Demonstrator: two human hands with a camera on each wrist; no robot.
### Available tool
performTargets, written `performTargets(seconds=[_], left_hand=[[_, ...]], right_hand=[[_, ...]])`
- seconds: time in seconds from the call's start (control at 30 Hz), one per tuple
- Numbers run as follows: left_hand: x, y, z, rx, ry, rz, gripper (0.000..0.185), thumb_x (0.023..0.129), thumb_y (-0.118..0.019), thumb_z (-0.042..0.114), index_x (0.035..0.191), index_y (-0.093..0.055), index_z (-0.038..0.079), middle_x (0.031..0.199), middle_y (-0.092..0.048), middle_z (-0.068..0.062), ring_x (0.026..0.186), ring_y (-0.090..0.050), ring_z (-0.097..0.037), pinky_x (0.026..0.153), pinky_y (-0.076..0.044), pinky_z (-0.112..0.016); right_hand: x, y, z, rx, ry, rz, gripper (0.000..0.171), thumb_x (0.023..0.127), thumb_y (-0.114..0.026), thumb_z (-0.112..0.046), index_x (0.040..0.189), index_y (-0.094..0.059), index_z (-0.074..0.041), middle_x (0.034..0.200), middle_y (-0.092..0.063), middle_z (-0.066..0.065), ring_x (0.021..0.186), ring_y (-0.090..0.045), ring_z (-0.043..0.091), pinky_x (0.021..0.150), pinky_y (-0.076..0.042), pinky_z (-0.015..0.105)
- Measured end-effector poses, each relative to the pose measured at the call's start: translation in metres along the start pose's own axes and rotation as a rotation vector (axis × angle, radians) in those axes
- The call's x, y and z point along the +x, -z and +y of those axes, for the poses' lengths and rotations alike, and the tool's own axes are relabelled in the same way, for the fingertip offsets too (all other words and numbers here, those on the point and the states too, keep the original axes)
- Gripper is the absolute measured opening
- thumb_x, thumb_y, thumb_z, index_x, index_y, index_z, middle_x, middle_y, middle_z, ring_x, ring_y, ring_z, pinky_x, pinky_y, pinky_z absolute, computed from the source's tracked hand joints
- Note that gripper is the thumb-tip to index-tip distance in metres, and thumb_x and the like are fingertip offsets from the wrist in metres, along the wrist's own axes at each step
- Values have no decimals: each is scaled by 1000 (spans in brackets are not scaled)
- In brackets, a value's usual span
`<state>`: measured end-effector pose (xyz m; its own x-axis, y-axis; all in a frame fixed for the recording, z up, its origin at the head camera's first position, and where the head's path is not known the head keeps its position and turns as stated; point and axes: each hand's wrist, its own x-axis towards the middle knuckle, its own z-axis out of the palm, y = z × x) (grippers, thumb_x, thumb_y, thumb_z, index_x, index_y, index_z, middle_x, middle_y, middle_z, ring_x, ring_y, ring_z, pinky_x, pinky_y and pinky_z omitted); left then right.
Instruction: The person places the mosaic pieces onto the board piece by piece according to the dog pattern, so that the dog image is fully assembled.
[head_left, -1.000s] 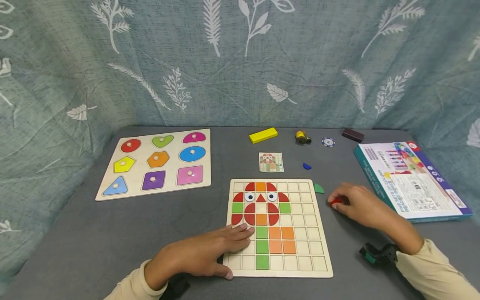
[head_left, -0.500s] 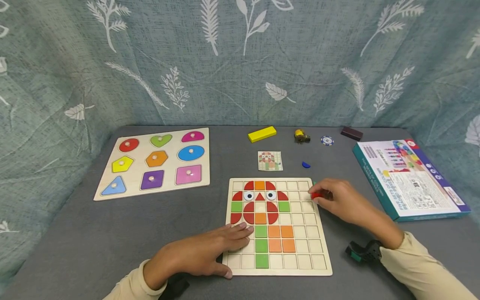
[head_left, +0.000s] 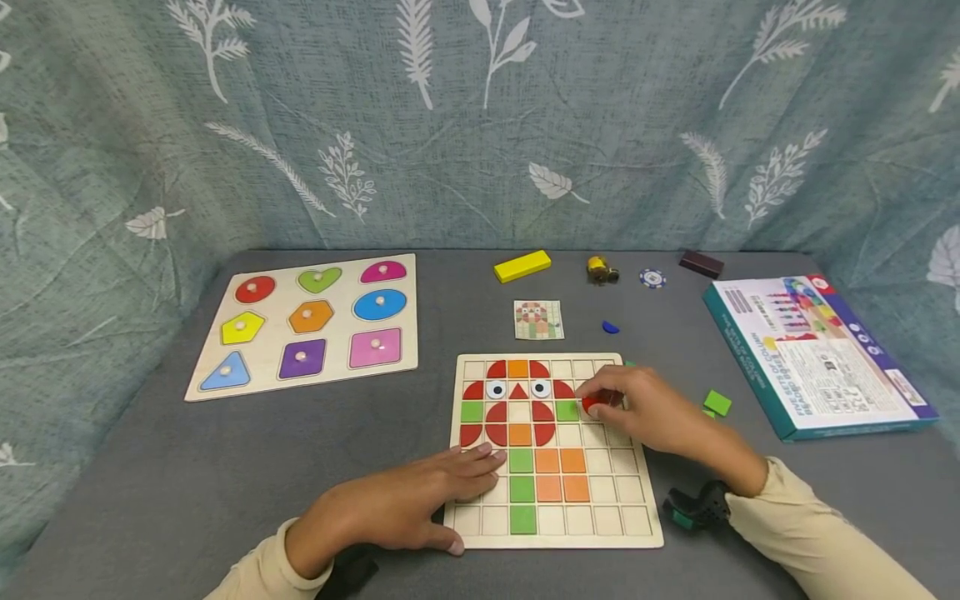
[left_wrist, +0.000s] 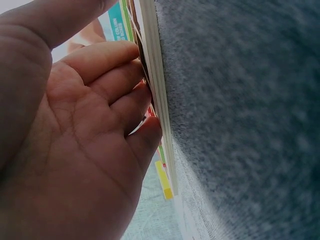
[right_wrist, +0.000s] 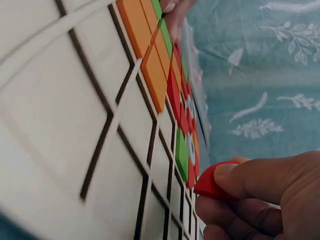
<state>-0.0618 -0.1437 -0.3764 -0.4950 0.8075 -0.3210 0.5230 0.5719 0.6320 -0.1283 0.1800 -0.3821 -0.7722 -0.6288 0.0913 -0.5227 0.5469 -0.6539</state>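
Note:
A wooden grid board (head_left: 625, 523) bears red, orange and green tiles and two eye tiles that form a bird-like picture. My left hand (head_left: 405, 504) lies over its lower left part, fingers fairly straight, fingertips on the surface and thumb at the left edge. Between thumb and fingers my right hand (head_left: 652, 412) pinches a red tile (right_wrist: 207, 184) with a curved edge. That hand hovers over the right side of the board, just right of a green square tile (head_left: 567, 411). In the right wrist view the red tile is tilted and partly covered by the thumb.
Behind the board lies a small picture card (head_left: 537, 320). A blue piece (head_left: 611, 327), yellow block (head_left: 522, 267), poker chip (head_left: 652, 277) and dark block (head_left: 701, 264) lie farther back. Green tiles (head_left: 717, 403) sit beside a box (head_left: 817, 358). A knobbed shape puzzle (head_left: 262, 379) is at left.
My right hand has moved left with the red tile, from the table right of the board to over the grid, uncovering green tiles near the box. My left hand has stayed put.

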Motion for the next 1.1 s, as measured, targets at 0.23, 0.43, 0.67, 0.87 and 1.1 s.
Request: performTargets(seconds=[0.23, 0.43, 0.67, 0.87, 1.1], left_hand=[[0, 1, 0, -5, 15, -7, 71, 87, -75, 25, 148, -41, 11, 158, -26, 4, 146, -16, -17, 114, -23, -42], [1, 0, -1, -5, 9, -5, 71, 87, -75, 24, 148, -41, 11, 158, -25, 4, 146, -15, -17, 114, -22, -41], [1, -1, -1, 2, 2, -3, 71, 86, -75, 24, 148, -42, 10, 158, -27, 3, 146, -16, -17, 114, -23, -41], [1, -2, -2, 8, 2, -1, 71, 87, -75, 25, 148, -42, 11, 158, -26, 3, 146, -16, -17, 114, -23, -41], [1, -1, -2, -1, 8, -2, 71, 87, -75, 25, 148, -41, 11, 158, -25, 4, 146, -15, -17, 114, -22, -41]], right_hand=[[8, -13, -10, 66, 35, -71, 20, 87, -69, -1, 104, -74, -11, 96, -63, -6, 81, -54, 11, 69, -49, 27], [9, -23, -11, 122, 16, -101, 19, 87, -69, 2, 103, -72, -8, 92, -64, -3, 77, -52, 11, 67, -48, 26], [6, -24, -9, 38, 17, -88, 13, 87, -71, -3, 99, -73, -10, 93, -64, -7, 82, -56, 9, 71, -49, 28], [5, -26, -9, -21, -12, -29, 10, 85, -74, -6, 93, -73, -11, 79, -56, -10, 70, -50, 6, 61, -45, 24], [4, -28, -13, -37, -24, -11, 8, 84, -75, -6, 88, -71, -12, 78, -57, -11, 69, -50, 5, 61, -45, 24]])
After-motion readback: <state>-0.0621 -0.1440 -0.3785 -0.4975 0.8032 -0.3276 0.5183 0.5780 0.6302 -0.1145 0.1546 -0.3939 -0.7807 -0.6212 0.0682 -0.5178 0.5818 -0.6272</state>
